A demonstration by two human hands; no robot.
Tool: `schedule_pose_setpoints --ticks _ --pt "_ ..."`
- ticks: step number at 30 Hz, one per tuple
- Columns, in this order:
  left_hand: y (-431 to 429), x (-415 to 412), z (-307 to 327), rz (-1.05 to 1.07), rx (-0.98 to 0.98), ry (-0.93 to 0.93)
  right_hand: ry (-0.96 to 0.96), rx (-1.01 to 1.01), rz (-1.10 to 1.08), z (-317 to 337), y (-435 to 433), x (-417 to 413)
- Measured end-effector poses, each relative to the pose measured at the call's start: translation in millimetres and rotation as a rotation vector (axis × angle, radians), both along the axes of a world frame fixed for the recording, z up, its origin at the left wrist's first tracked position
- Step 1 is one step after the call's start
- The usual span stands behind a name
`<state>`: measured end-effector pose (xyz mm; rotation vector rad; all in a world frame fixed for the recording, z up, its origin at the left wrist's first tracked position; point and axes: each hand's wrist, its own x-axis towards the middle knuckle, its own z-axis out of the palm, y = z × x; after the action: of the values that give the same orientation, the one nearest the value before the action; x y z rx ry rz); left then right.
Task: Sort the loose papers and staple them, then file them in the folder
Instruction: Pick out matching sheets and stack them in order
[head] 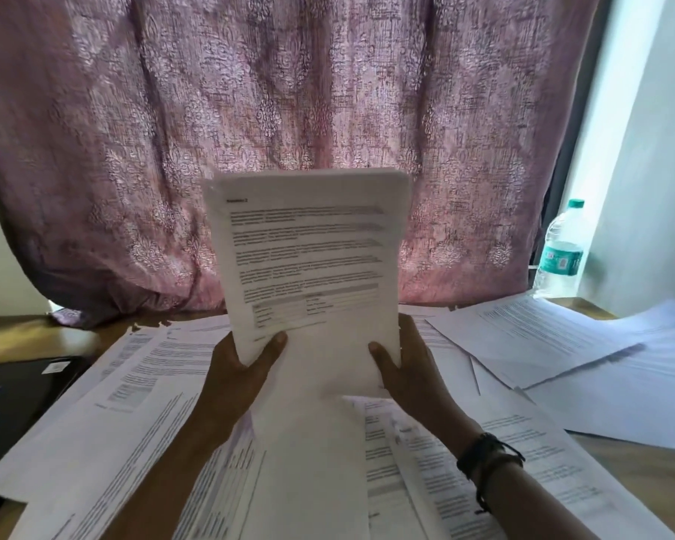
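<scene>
A dark, flat object (16, 399) with a white label lies at the left edge on the wooden surface (36, 337), among thin printed loose sheets (133, 415). At frame centre, the left hand (240, 366) and right hand (410, 366) each grip a bottom corner of an upright rectangular paper stack (312, 259); its print is blurred. A clear plastic bottle (560, 251) stands at the right.

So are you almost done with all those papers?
Not nearly. Gathered so far: one stack of papers, gripped upright by the left hand and right hand. Left to do: many loose sheets cover the wooden table, nothing looks stapled, and no stapler shows.
</scene>
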<state>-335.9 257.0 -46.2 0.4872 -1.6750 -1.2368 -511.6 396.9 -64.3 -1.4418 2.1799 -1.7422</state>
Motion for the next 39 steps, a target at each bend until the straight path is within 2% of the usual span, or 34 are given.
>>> schedule_pose_setpoints --ticks 2,6,9,11,14,16,18,20,26,30,34,39 --pt "-3 2 4 -0.061 0.102 0.023 -0.080 -0.024 0.039 6 1 -4" --pt "-11 11 10 -0.185 0.243 0.052 -0.410 -0.038 0.283 7 11 -11" --pt "-17 16 8 -0.221 0.309 0.017 -0.453 0.086 0.415 11 15 -15" --pt "-19 17 4 -0.206 0.325 -0.001 -0.378 0.133 0.268 16 17 -20" --pt "-23 16 -1 -0.166 0.343 0.002 -0.051 0.249 -0.354 11 30 -53" --pt "-25 15 -3 -0.150 0.358 0.008 0.102 0.508 -0.636 2 48 -77" --pt "-27 14 -6 -0.153 0.380 0.002 0.132 0.782 -0.751 -6 64 -92" --pt "-29 14 -8 -0.155 0.392 -0.011 0.073 0.869 -0.768 -7 72 -96" --pt "-32 17 -9 -0.146 0.442 -0.011 0.150 0.766 -0.770 -2 67 -85" --pt "-31 18 -8 -0.148 0.462 -0.012 0.120 0.719 -0.769 -5 71 -87" --pt "-28 21 -6 -0.171 0.486 -0.017 0.145 0.820 -0.774 -12 74 -95" --pt "-28 20 -6 -0.182 0.487 -0.008 0.068 0.683 -0.765 -9 72 -95"
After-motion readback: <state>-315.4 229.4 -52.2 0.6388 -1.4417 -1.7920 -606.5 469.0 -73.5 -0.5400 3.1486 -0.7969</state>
